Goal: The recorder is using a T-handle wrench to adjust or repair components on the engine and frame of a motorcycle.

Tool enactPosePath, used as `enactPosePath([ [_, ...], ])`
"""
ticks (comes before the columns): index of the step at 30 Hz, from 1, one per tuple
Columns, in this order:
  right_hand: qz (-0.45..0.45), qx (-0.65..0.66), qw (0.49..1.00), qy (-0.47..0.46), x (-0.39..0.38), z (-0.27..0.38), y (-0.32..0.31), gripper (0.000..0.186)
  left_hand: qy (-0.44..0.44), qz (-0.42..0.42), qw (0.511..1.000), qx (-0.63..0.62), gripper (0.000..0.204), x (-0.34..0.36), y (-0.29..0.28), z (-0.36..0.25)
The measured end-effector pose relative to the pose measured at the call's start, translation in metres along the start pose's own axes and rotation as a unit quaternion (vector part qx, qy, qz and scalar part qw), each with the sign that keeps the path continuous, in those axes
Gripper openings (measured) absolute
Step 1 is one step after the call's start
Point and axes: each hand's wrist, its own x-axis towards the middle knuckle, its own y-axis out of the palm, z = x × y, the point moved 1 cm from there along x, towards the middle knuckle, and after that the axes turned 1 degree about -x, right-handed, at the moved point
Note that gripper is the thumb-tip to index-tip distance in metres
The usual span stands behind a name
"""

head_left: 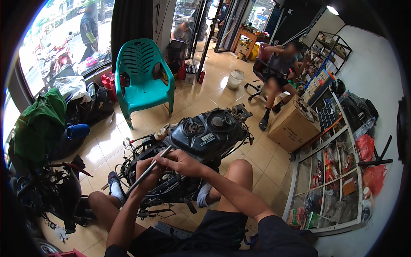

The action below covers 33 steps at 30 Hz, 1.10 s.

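In front of me is a partly stripped motorcycle (171,188) with a black fuel tank (209,132) on its frame. My right hand (182,163) is closed, its thumb pressed on a long, slim grey metal rod (147,173) that slants down toward my left forearm. My left hand (145,174) is beside it, under the rod, with its fingers curled in toward the frame. The right hand partly covers those fingers, so what they grip is hidden. Dark cables and bare frame parts surround both hands.
A green plastic chair (143,77) stands beyond the motorcycle. To the right are a cardboard box (294,124), a glass display case (329,180) and a seated person (280,64). A white bucket (235,79) sits on the tiles. More motorcycle parts (60,192) crowd the left.
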Motion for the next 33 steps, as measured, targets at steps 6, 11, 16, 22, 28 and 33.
enactPosePath([
  [6,-0.012,-0.016,1.0,-0.022,0.003,-0.013,-0.003,0.036,0.048,-0.003,0.998,0.036,0.033,0.001,0.002,0.0],
  [11,-0.005,-0.035,0.999,0.0,0.009,-0.013,-0.008,0.035,0.029,-0.031,0.999,-0.005,0.027,0.006,0.001,0.004],
  [16,-0.003,-0.003,1.0,0.012,0.009,-0.02,-0.008,0.035,0.011,-0.035,0.997,0.063,0.019,0.007,0.001,0.005],
  [22,-0.013,0.014,1.0,-0.002,0.002,-0.015,0.003,0.034,-0.042,-0.018,0.998,0.031,0.023,0.001,-0.003,0.011],
  [28,-0.028,-0.048,0.998,-0.026,0.002,-0.01,0.008,0.032,0.033,0.045,0.998,-0.027,0.031,-0.007,-0.009,0.017],
  [33,-0.028,-0.01,0.997,-0.072,0.005,-0.012,0.009,0.038,0.171,-0.002,0.984,0.047,0.014,0.014,-0.019,0.03],
])
